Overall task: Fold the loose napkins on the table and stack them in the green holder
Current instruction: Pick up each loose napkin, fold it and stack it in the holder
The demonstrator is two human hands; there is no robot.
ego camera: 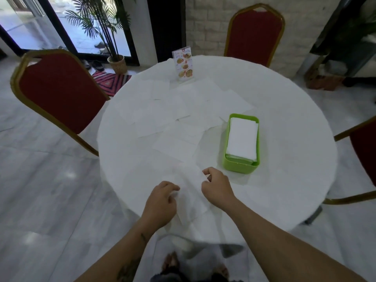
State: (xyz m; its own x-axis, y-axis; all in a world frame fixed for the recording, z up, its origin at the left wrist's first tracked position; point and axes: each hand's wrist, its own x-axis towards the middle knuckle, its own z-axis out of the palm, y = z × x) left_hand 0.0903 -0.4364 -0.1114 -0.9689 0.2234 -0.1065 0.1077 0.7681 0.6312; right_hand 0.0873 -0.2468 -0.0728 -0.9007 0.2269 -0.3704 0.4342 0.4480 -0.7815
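A round table with a white cloth (284, 123) carries several loose white napkins (183, 110) spread flat over its middle and far side. The green holder (240, 166) stands right of centre with a stack of folded napkins (243, 137) inside. At the near edge lies one crumpled white napkin (190, 190). My left hand (160, 202) pinches its left edge. My right hand (216, 186) pinches its right edge, just in front of the holder.
A menu stand (183, 65) is upright at the table's far side. Red chairs with gold frames stand at the left (59, 88), behind the table (254, 35) and at the right (364, 155). A potted palm (117, 63) and a striped mat (110, 81) sit by the glass door.
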